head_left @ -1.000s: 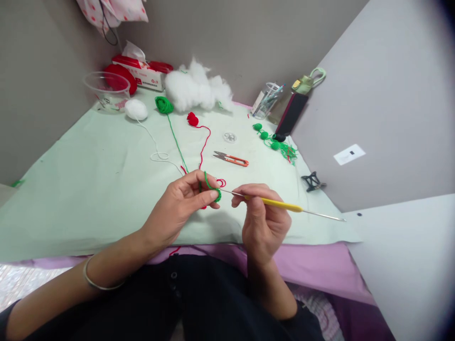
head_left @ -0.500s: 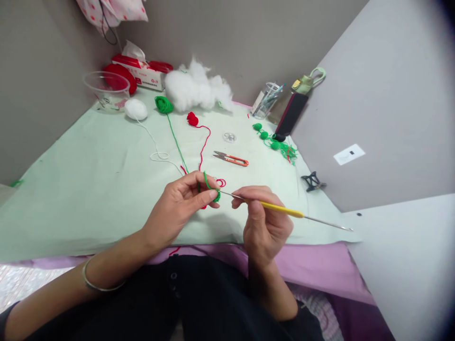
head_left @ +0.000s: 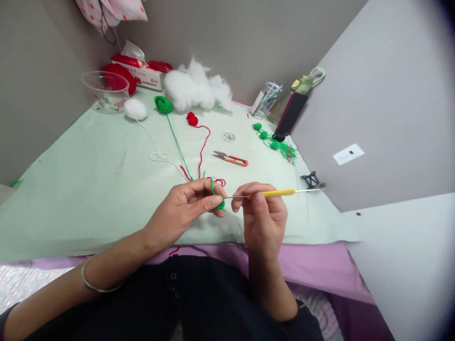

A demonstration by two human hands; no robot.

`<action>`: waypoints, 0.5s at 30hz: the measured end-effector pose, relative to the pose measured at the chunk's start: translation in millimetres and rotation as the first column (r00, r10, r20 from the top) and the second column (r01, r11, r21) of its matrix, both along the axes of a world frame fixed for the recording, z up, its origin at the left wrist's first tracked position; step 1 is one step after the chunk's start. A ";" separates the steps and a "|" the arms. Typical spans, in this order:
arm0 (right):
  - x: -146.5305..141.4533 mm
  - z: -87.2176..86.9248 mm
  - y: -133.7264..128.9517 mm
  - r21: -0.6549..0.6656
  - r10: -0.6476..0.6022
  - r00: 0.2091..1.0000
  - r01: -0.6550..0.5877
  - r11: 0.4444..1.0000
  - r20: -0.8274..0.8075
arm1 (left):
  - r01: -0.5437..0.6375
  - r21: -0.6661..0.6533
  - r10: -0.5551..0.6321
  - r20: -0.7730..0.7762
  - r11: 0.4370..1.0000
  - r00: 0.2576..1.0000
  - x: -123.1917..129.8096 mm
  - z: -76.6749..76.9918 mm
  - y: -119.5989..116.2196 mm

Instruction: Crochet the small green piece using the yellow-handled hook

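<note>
Between the thumb and fingers of my left hand (head_left: 188, 203) is a small green crocheted piece (head_left: 221, 204), with green yarn looped over a finger. My right hand (head_left: 265, 213) grips a yellow-handled crochet hook (head_left: 280, 192). The hook's thin metal tip meets the green piece at my left fingertips. A green strand runs back from my left hand to a green yarn ball (head_left: 163, 104). Red yarn (head_left: 203, 150) trails from a small red ball (head_left: 192, 119), and white yarn comes from a white ball (head_left: 135, 109). Orange-handled thread snips (head_left: 231, 158) lie beyond my hands.
White stuffing (head_left: 195, 87), a tissue box (head_left: 147, 76) and a clear plastic tub (head_left: 106, 94) stand at the back. On the right are small green pieces (head_left: 263, 135), a pen holder (head_left: 265, 100), a dark phone-like object (head_left: 291, 113) and a black stand (head_left: 311, 180).
My left hand and the green piece have shifted slightly right and toward me. The hook has swung nearer to level, its rear end rising. The green strand has moved with my left hand.
</note>
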State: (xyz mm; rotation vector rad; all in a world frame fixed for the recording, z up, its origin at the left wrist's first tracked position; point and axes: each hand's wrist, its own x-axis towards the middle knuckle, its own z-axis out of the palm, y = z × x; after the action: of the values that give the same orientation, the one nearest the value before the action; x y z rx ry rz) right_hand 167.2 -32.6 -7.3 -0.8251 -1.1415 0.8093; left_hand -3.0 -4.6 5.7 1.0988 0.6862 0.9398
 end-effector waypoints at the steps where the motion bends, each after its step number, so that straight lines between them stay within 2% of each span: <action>1: -0.4 -0.6 1.6 -0.025 0.009 1.000 -0.009 1.000 -0.030 | -0.014 -0.003 0.014 0.007 1.000 1.000 0.8 0.1 -0.7; 5: -5.1 -3.3 4.3 -0.075 -0.009 0.998 0.004 0.997 -0.066 | -0.113 0.028 0.113 0.001 0.993 0.994 2.8 1.3 -2.4; 8: -9.6 -5.9 3.1 -0.046 -0.002 0.995 -0.003 0.999 -0.100 | -0.158 0.052 0.159 -0.011 0.986 0.987 2.8 1.6 -2.3; 15: -10.7 -9.2 -0.6 0.010 0.020 1.000 -0.020 1.000 -0.024 | -0.115 0.020 0.114 0.036 0.993 0.993 2.4 -1.1 -2.9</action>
State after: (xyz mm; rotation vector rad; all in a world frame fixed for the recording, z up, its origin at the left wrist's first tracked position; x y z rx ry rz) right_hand 156.5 -33.2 -16.5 -0.7950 -1.1333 0.8272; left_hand -0.6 -7.5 4.6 1.0688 0.7179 1.0645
